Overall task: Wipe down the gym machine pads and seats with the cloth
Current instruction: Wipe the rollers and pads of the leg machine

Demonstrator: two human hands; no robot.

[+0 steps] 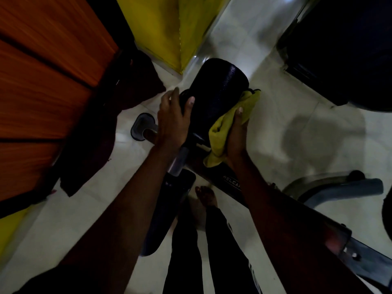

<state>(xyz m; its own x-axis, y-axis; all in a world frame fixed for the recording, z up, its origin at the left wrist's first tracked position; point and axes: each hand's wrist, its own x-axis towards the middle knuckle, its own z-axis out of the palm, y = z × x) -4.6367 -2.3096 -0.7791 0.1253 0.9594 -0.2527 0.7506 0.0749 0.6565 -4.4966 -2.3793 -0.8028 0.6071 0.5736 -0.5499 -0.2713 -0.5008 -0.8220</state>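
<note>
Two hands are on the job, with one cloth and one roller pad between them. The left hand (172, 122) grips the black roller pad (216, 90) from its left side. Its thumb is laid over the top of the pad and its fingers (175, 93) are curled round the far side, close together rather than spread. The right hand (235, 136) holds the yellow cloth (219, 134) against the pad's right flank, the thumb lying straight along the cloth and pinning it there. Its other fingers are behind the cloth and I cannot tell how they lie. The cloth is bunched; one end sticks out past the right thumb tip and the other hangs below the heel of that hand. The pad is a cylinder whose long axis runs away from the person and leans a little right. Its far round end is beyond both sets of fingertips, and its near end sits between the two wrists, where it meets a single metal bar (179, 161). Below the right wrist, a black frame (224, 179) carries white letters reading "WELCA", the rest hidden by the forearm. Under the left forearm lies a second dark pad (169, 209). One bare foot (206, 196) stands on the pale tiled floor (286, 98), back from both hands. Left of the left-hand fingers is one grey foot cap (141, 127), and further left an orange panel (42, 81).
</note>
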